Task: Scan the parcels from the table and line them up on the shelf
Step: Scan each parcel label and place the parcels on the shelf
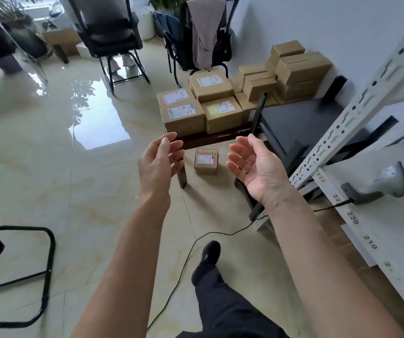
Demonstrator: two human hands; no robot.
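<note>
Both hands raised mid-air over floor, palms facing each other, holding nothing. Left hand (158,162): fingers relaxed, slightly bent, apart. Right hand (254,164): palm up-ish, fingers loosely spread, thumb up. Gap between the two hands, w/ a small parcel (206,160) seen through it, lying alone on the tiled floor (50,167) beside a table leg; white label on top, print too small to read.

Remaining parcels (184,113) stacked on low dark table (210,139) ahead: approx four brown cartons at front w/ white shipping labels, one label w/ blue strip, one w/ yellowish patch and small red mark; text illegible. Behind them, plain unlabelled cartons (301,67) piled against white wall.

White metal shelf (376,235) at right, slotted upright running diagonally. Front edge numbered: 222, 220, 219 readable; others partly cut off or blurred. Grey handheld scanner (388,181) lying on shelf surface, black cable (196,242) trailing off edge and across floor.

Dark trouser leg and black shoe (211,252) below, stepping fwd. Black chairs (113,37) in background, one w/ grey garment (206,30) draped over backrest; another chair frame at lower left. Plants near window at top.
</note>
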